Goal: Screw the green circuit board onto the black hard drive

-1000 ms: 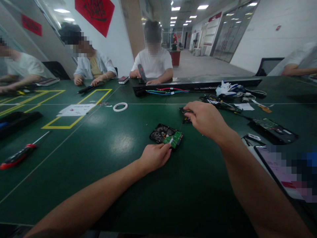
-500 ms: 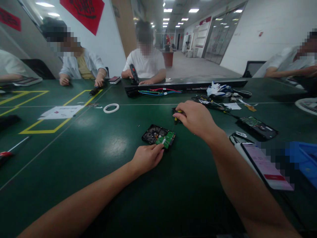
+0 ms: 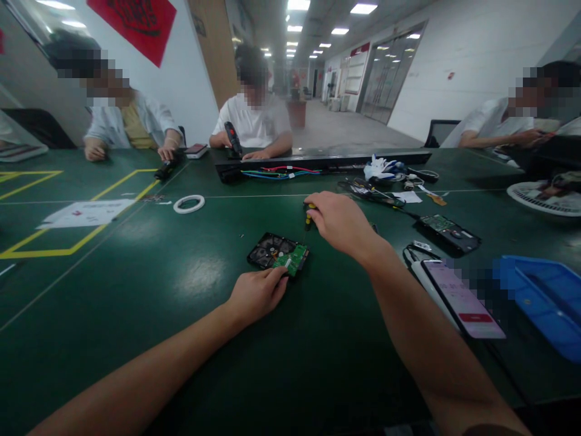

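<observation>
A hard drive (image 3: 263, 249) lies on the green table with its green circuit board (image 3: 295, 259) facing up. My left hand (image 3: 256, 293) grips the drive's near edge, thumb on top by the board. Above the board's far right corner, my right hand (image 3: 342, 221) is closed round a screwdriver (image 3: 308, 219) with a yellow and black handle. The screwdriver stands nearly upright, its thin shaft pointing down at the board; whether the tip sits in a screw is too small to tell.
On the right are a phone (image 3: 458, 297), a blue tray (image 3: 540, 303) and another black drive-like device (image 3: 447, 233) with a cable. Left of the drive lie a white ring (image 3: 189, 204) and paper (image 3: 86, 213). A long black bar (image 3: 327, 163) spans the back, where co-workers sit.
The whole view has shifted, so things appear further left and more of the blue tray shows. Both hands keep their holds on the drive and the screwdriver.
</observation>
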A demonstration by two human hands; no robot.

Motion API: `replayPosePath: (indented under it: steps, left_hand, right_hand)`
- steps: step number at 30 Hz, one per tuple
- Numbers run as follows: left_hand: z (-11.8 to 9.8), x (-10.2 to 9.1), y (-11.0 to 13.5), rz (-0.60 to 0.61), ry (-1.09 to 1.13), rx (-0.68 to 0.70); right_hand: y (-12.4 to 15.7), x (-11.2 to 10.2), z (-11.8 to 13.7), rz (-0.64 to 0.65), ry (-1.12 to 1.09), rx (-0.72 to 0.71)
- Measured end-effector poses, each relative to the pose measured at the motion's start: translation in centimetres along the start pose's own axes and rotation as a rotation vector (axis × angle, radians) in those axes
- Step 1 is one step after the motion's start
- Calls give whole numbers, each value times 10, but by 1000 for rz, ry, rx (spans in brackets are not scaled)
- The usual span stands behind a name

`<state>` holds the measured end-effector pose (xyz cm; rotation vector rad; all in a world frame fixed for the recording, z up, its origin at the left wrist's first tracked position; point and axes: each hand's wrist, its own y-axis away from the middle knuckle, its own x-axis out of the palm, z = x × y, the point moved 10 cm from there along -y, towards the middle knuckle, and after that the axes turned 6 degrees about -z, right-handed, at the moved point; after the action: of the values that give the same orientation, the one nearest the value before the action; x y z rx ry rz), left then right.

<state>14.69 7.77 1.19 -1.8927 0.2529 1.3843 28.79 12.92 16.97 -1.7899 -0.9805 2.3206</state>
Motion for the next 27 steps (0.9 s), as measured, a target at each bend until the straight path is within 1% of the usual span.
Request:
replayPosePath:
  steps: [3,6,14,19,23,27]
  left_hand:
    - [3,1,0,11,-1,-30]
    - [4,0,0,4,-3,-49]
    - [3,1,0,14,-1,-34]
    - [4,0,2,-25,-20,-13]
    - [2,0,2,-47,-26,16]
    - [-1,-6,2,-95,-16,48]
  right_hand:
    - [0,-3,0,-2,-23,28]
    - [0,-5,1,5,-31,21]
    - [0,-6,4,-5,-21,-16]
    - [1,-6,6,-3,-27,-38]
    - [0,-7,5,-2,-16,-27]
    - [-1,-9,5,-7,-5,-17]
